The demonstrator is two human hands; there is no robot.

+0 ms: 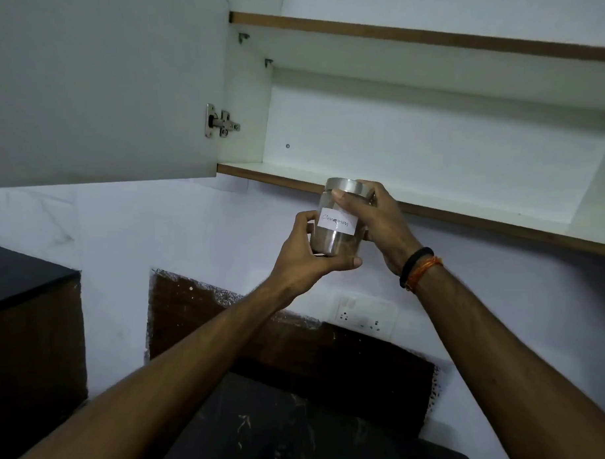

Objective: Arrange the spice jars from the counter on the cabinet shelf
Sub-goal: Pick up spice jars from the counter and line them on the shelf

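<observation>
Overhead, the open wall cabinet (428, 128) is seen with its lower shelf (413, 187) bare, and a glass spice jar (337, 228) is held just in front of that shelf's wooden edge, gripped low by the left hand (308, 253) and near its steel lid (344, 185) by the right hand (383, 223). The jar is probably best lifted clear of the edge, kept upright, and set down with its label (337, 224) facing out. On that white label, handwriting resembling "Cinnamon" is read.

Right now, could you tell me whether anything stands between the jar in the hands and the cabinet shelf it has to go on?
Nothing visible does. The jar is held by the left hand and right hand just below the lower shelf, whose visible surface is bare, and the cabinet door is swung open.
</observation>
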